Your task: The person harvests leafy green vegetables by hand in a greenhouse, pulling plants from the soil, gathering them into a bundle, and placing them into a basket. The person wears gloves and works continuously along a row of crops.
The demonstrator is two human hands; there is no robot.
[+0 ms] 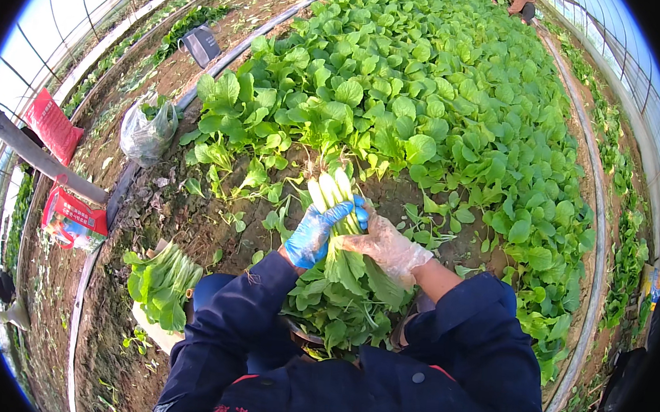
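Note:
My left hand (318, 231), in a blue glove, is wrapped around a small bunch of leafy greens (326, 191) with thick pale stems. The root ends point away from me and the leaves hang towards my body. My right hand (387, 247), in a thin clear plastic glove, closes on the same bunch from the right, lower on the stems. Beneath both hands lies a heap of loose green leaves (340, 310), partly covering a curved rim between my legs. By my left knee rests another bunch of greens (163, 286), its stems lined up, on something beige.
Dense growing greens (418, 91) fill the bed ahead. Along the left stand a plastic bag (149, 130) with greens, a red bag (74, 217), a pink sack (53, 126) and a grey bag (200, 45). A slanted post (46, 154) crosses there. Another person (519, 1) crouches far off.

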